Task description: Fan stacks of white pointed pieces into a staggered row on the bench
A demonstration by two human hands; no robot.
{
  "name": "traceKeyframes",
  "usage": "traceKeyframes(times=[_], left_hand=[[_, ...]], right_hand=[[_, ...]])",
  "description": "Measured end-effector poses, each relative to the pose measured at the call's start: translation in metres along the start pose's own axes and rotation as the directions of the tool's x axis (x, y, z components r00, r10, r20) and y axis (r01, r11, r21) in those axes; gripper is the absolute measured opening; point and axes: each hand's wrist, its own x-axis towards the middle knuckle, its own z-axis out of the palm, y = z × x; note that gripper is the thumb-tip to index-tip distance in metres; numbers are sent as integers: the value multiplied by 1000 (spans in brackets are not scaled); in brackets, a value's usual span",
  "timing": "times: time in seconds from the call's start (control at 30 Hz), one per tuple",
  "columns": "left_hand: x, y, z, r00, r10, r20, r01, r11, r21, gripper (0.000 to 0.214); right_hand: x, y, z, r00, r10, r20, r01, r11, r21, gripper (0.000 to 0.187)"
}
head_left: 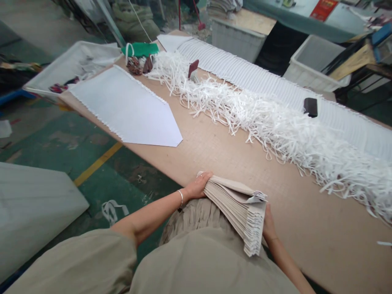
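Observation:
Between my two hands is a thick stack of folded off-white sheets (232, 204), held close against my body at the table's near edge. Whether the sheets are cloth or paper I cannot tell. My left hand (198, 186) wraps round the stack's left end, with a bracelet on the wrist. At the opposite end my right hand (268, 223) grips the side of the stack; most of its fingers are hidden behind it. The layered edges fan out toward the right hand, and the top sheet bulges up.
On the brown table (202, 151) lies a pile of white sheets with pointed ends (128, 106). White strips (245, 106) form a long tangled heap beside overlapping white sheets (226, 59). A dark block (310, 107) rests on them. White bins (315, 61) stand beyond.

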Motion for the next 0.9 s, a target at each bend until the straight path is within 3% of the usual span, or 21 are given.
traceKeyframes(times=[0.13,0.2,0.3,0.47,0.63,0.73,0.9], left_hand=[[7,41,-16,985,169,45,-170,985,5,100],[14,61,-19,970,236,50,-235,972,-29,98],[25,77,-16,971,239,19,-237,967,-89,89],[37,76,-14,972,227,-53,-232,966,-111,68],[43,74,-16,980,186,-67,-192,977,-88,67],[44,73,-17,985,165,-54,-170,982,-88,66],[46,76,-19,983,178,-53,-183,977,-107,62]], right_hand=[[12,-25,-10,992,-99,72,99,995,5,86],[17,-39,-13,983,-157,91,157,988,5,94],[23,-55,-13,976,-200,82,202,979,-19,96],[32,-79,-12,975,-220,27,220,975,-7,70],[43,-116,-19,933,-350,-81,352,936,24,90],[48,-134,-23,899,-420,-120,429,902,54,85],[50,-144,-29,880,-465,-94,469,883,28,88]])
